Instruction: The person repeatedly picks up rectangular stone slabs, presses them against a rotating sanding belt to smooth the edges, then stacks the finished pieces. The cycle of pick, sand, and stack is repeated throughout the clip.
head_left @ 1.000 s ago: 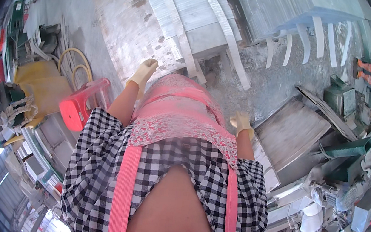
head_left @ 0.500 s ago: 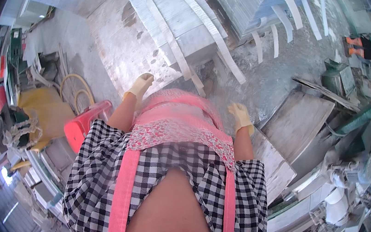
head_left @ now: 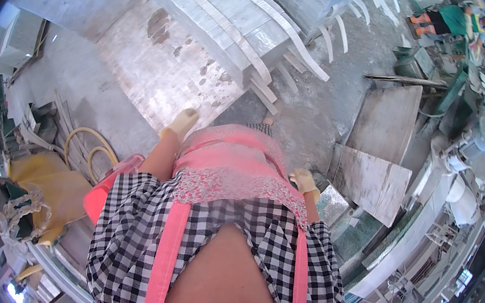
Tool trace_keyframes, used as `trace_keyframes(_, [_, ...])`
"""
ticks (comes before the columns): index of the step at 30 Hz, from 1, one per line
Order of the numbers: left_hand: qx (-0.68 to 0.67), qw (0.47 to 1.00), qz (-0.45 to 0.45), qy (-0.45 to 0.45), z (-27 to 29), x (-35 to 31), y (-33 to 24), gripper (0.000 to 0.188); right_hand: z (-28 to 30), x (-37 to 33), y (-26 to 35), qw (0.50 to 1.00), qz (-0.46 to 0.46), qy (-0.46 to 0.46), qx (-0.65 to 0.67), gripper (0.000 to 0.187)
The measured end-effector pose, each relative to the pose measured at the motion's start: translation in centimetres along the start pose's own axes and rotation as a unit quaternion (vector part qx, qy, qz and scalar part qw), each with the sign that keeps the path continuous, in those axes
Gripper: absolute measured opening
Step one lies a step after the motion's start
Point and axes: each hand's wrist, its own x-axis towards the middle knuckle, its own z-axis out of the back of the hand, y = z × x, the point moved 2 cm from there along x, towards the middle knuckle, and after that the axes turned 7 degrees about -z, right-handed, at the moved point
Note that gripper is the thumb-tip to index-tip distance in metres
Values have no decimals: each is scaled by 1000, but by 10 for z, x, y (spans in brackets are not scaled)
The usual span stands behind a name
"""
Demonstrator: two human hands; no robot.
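Ahead of your gloved left hand (head_left: 182, 123) lies a flat, pale panel (head_left: 145, 58) with dark, irregular blotches, its near corner closest to your fingers. To the right of your gloved right hand (head_left: 305, 183) is a worn, whitish four-sided board (head_left: 370, 182), tilted in your view, its surface streaked grey. A grey-brown board (head_left: 384, 117) sits just beyond it.

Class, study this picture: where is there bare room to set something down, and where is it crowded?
Bare: the stained pale panel, between the strip-draped stack and the gloved left hand; also the grey floor between that stack and the worn board. Crowded: the left side, with yellow hose, yellow sheet and red stool.
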Motion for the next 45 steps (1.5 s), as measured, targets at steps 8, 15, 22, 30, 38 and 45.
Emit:
trace_keyframes(8, [392,897,73,189,63,-58,139,52,17,-31,-53,964,111,-105,-217,31])
trace_keyframes(15, [362,894,-84,251,11,23,90,45,-1,-46,-27,940,104,-235,-225,49])
trace_keyframes(22, [295,896,-111,314,-75,58,4,38,16,-175,-118,944,64,-322,-32,49])
trace_keyframes(30, [325,744,-428,397,-211,34,-178,34,-50,-261,-398,876,-209,-395,179,44])
trace_keyframes(38, [252,809,-442,293,-335,-16,-255,28,-69,-277,-516,868,-135,-397,267,32])
trace_keyframes(45, [453,641,-502,364,-424,-65,-157,33,-59,-282,-479,801,-175,-397,412,29])
